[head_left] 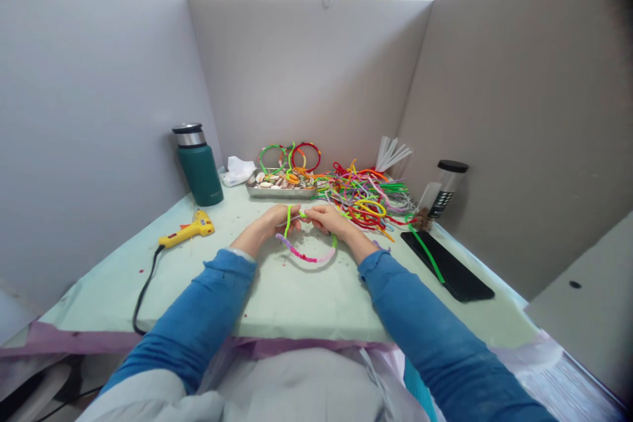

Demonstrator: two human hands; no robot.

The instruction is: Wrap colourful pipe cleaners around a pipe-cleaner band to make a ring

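Observation:
In the middle of the table, a ring wound with pipe cleaners [302,256] hangs between my two hands, its lower arc purple, deep pink and pale pink, with green on the right side. My left hand [277,221] is closed on the ring's left side, where a bright green pipe cleaner [289,219] stands up across the fingers. The fingertips of my right hand [327,218] pinch a short green part at the top of the ring, close to the left fingers. The exact grip under the fingers is partly hidden.
Behind my hands stands a metal tray [281,194] of shell-like pieces, with finished rings [306,157] above it. Loose pipe cleaners [366,194] heap at right. A yellow glue gun [188,229] and green bottle [200,168] are left; a black phone [448,267] and clear bottle [445,191] right.

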